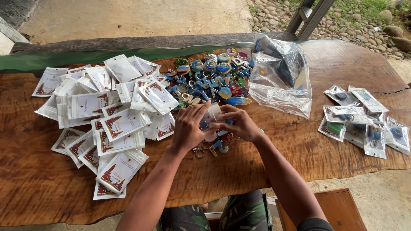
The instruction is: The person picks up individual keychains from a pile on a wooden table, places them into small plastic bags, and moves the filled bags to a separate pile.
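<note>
Gripping a small clear plastic pouch (211,116) between them, the left hand (188,127) and the right hand (239,124) meet over the middle of the reddish-brown wooden slab table (299,145). Both hands pinch the pouch with closed fingers; a blue piece shows through it near the left thumb. Just behind the hands lies a heap of blue and multicoloured keychains with metal rings (214,79), a few spilling under the wrists. Left of them spreads a pile of empty white printed pouches with red tree shapes (107,119). A large crumpled clear plastic bag (280,75) sits to the right, and farther right lie filled clear pouches (364,122).
</note>
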